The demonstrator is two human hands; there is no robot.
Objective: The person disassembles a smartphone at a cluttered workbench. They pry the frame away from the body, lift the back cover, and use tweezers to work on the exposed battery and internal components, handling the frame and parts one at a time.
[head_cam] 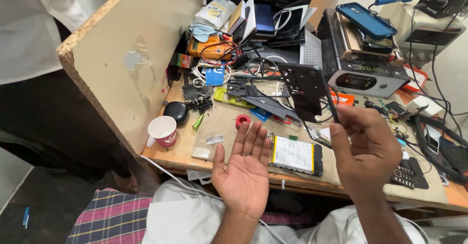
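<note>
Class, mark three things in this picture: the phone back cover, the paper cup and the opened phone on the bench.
phone back cover point(308, 90), head view, middle of its dark panel
paper cup point(163, 129), head view, its rim
opened phone point(294, 155), head view, on its battery

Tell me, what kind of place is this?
Probably a phone repair bench. The right hand holds a dark phone back panel, an opened phone lies on the cluttered desk, and a soldering station sits at the back.
</note>
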